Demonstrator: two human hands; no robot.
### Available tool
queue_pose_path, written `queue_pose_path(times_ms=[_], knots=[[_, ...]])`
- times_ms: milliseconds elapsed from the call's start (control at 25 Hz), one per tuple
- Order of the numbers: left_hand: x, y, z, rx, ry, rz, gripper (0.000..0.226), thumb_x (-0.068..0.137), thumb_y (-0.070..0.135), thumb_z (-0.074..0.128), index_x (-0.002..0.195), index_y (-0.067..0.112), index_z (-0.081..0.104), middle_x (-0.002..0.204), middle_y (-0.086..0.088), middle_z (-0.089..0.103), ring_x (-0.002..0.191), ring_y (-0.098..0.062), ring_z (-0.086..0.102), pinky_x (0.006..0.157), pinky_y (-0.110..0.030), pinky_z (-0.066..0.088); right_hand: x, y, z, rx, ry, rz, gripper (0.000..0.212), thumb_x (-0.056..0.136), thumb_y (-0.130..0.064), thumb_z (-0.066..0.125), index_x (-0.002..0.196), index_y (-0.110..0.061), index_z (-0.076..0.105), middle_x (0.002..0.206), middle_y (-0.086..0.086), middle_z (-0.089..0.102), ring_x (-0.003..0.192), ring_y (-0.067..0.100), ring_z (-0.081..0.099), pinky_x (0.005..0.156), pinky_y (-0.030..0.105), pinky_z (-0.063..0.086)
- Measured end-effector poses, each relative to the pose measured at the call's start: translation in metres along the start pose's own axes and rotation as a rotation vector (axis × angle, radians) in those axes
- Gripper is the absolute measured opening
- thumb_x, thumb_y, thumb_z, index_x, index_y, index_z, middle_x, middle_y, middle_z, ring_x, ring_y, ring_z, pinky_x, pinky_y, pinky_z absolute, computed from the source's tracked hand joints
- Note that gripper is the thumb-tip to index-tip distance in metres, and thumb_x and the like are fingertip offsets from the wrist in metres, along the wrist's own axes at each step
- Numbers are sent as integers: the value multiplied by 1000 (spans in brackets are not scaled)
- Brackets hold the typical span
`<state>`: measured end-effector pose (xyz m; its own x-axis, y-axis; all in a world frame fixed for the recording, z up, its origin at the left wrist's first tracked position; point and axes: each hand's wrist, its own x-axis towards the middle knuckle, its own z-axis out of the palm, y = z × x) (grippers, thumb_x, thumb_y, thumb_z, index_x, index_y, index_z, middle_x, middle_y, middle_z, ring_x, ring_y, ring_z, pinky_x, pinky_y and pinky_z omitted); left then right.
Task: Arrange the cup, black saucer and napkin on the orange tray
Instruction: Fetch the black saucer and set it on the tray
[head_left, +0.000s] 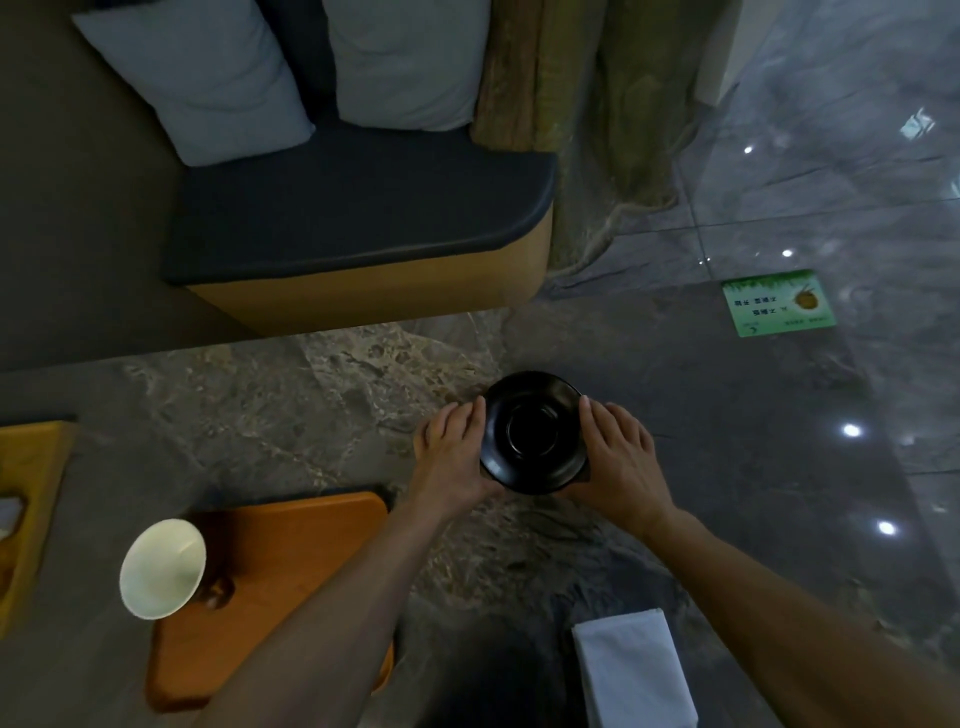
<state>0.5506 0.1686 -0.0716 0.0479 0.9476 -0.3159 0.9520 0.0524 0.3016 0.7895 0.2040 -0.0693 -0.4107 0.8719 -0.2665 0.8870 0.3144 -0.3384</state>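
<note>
- Grey marbled stone counter (322, 395) carries everything; I see my left hand (457, 457) and right hand (618, 457), each grip pressed on an opposite rim of the round glossy black saucer (532, 434).
- I'd lift it level, then carry it left to the flat orange wooden tray (291, 571), clear of the pale cone-shaped cup (161, 569) standing there; the folded white napkin (631, 670) waits near me.

Black saucer (534, 432): round, glossy, w/ recessed centre ring, level, right way up, over the grey marble tabletop, well right of and beyond the tray. Orange tray (291, 587): flat wooden rect. w/ rounded corners, lying near-left. Cup (162, 569): pale cream inside, flared rim, brown handle, upright on tray's left edge. Napkin (631, 670): white, folded, flat on table at near-right, apart from tray.
</note>
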Motion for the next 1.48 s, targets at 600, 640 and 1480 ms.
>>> queue_pose_path(times_ms=[600,640,1480], knots=[[-87,-24,-19,-43,89,-122,114,65,81,57,152,26,8,156,5,20,142,-17,11,112,-44,13,-32,-57,-6,36,-11,-143,119,61,-89,37,151,-19,2,156,6,22,143,30,8,115,52,12],[-91,-27,-20,-39,100,-125,114,65,83,55,152,27,8,156,5,21,142,-16,12,112,-44,14,-34,-62,-6,39,-9,-157,119,61,-88,38,151,-18,4,156,7,22,143,31,9,115,52,12],[-201,-140,-16,-106,61,-77,120,63,68,72,153,26,5,158,2,21,143,-20,14,114,-40,13,-99,-199,57,-31,-11,-62,130,52,-96,31,151,-14,11,155,7,28,141,33,14,114,51,16]])
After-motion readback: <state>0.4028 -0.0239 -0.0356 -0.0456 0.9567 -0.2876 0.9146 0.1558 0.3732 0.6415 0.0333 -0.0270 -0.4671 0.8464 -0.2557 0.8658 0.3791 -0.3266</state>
